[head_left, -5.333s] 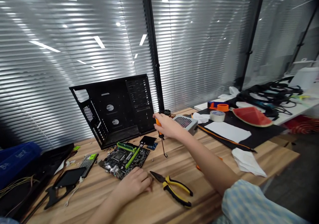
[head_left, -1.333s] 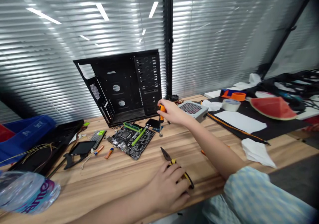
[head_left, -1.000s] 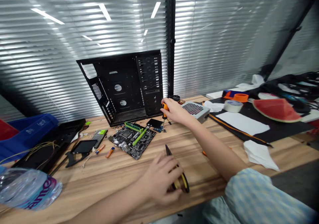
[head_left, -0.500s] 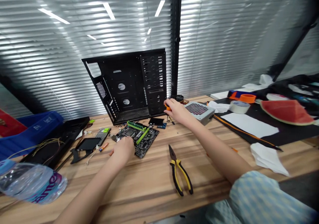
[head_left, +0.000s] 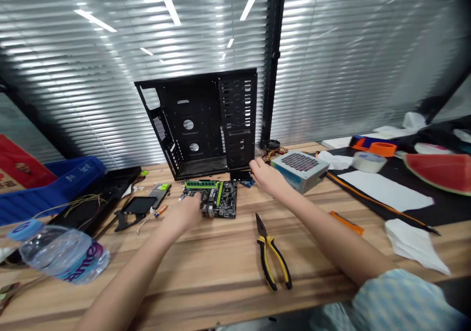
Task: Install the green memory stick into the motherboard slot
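Observation:
My left hand (head_left: 189,212) is closed at the near left edge of a green and black motherboard (head_left: 228,201), its fingertips partly blurred against the board. Lying flat, the motherboard has a long green memory stick along its far side. My right hand (head_left: 265,175) is closed low over the table, between the motherboard and a grey power supply (head_left: 307,174). What its fingers hold is hidden. A small blue circuit board (head_left: 247,183) lies just left of those fingers. Needle-nose pliers (head_left: 272,255) with yellow and black handles rest nearer me, between my forearms.
An open black computer case (head_left: 202,120) stands behind the motherboard, against the blinds. Left are a water bottle (head_left: 66,255), a blue bin (head_left: 77,176) and loose parts. Right are an orange tool (head_left: 346,222), tissue (head_left: 415,245), tape (head_left: 369,162) and a watermelon slice (head_left: 441,170).
The motherboard has turned from slanted to nearly square to me, with my left hand at its edge. My right hand has lowered; the orange thing seen in it earlier no longer shows.

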Demonstrator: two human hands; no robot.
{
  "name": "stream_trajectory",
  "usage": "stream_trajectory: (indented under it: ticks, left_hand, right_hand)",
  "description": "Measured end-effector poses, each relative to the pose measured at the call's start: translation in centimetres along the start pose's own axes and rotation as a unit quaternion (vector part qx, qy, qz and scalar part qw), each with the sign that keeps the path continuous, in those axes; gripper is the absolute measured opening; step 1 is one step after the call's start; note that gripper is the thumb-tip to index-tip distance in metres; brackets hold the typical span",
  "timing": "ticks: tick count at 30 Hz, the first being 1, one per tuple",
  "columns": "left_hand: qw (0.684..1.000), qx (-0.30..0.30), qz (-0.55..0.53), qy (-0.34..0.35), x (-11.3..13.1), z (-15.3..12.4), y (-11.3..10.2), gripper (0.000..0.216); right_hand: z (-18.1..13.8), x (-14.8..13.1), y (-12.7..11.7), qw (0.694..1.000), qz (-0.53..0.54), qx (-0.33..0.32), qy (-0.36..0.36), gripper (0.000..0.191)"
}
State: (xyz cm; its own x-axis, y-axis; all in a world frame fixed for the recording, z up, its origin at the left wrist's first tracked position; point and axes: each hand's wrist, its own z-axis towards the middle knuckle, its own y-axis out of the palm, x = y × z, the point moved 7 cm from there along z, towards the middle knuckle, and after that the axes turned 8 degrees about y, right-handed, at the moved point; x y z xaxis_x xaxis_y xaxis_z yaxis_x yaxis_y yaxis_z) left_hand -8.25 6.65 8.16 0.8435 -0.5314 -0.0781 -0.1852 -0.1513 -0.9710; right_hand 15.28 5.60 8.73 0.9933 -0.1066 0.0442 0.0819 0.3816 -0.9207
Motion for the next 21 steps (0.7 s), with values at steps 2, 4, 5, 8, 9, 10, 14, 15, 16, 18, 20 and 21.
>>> stream_trajectory:
  ticks: [2,4,5,8,9,10,14,15,16,18,20,21]
  left_hand:
    - [0.999,-0.031,0.017,-0.033,-2.1,0.1,0.3,0.037]
    - [0.995,-0.058,0.018,-0.084,-4.4,0.0,1.0,0.037]
    - [0.992,-0.059,0.017,-0.109,-5.4,-0.1,1.4,0.039]
    - [0.987,-0.037,0.011,-0.158,-7.7,-0.4,2.4,0.042]
    - [0.986,-0.029,0.007,-0.166,-8.2,-0.5,2.7,0.041]
    - [0.985,-0.023,0.003,-0.168,-8.5,-0.6,3.0,0.039]
    - [0.988,-0.030,0.002,-0.150,-9.2,-0.6,4.3,0.033]
    - [0.989,-0.033,0.004,-0.143,-9.3,-0.6,4.6,0.033]
    - [0.990,-0.035,0.007,-0.138,-9.4,-0.6,4.8,0.033]
    - [0.989,-0.037,0.016,-0.140,-9.8,-0.9,4.9,0.035]
    - [0.986,-0.038,0.020,-0.161,-10.4,-1.4,4.7,0.038]
    - [0.983,-0.038,0.020,-0.178,-10.7,-1.7,4.6,0.039]
  right_hand:
    - [-1.1,-0.3,0.8,1.000,-0.016,-0.016,-0.006,0.027]
    - [-2.3,-0.5,1.6,0.999,-0.032,-0.034,-0.012,0.031]
    - [-2.8,-0.7,2.0,0.998,-0.039,-0.043,-0.013,0.031]
    - [-4.1,-0.9,2.7,0.996,-0.055,-0.069,0.002,0.031]
    - [-4.3,-0.9,2.9,0.995,-0.058,-0.074,0.011,0.030]
    - [-4.5,-0.9,3.0,0.995,-0.059,-0.080,0.020,0.030]
    - [-4.8,-0.9,3.7,0.992,-0.061,-0.103,0.047,0.033]
    - [-4.9,-0.9,3.9,0.991,-0.063,-0.110,0.051,0.035]
    - [-5.0,-0.9,4.2,0.989,-0.066,-0.117,0.055,0.037]
    - [-5.2,-0.8,4.7,0.988,-0.074,-0.125,0.059,0.040]
    - [-5.4,-0.6,5.1,0.986,-0.081,-0.130,0.062,0.041]
    - [-5.4,-0.6,5.2,0.986,-0.084,-0.133,0.065,0.040]
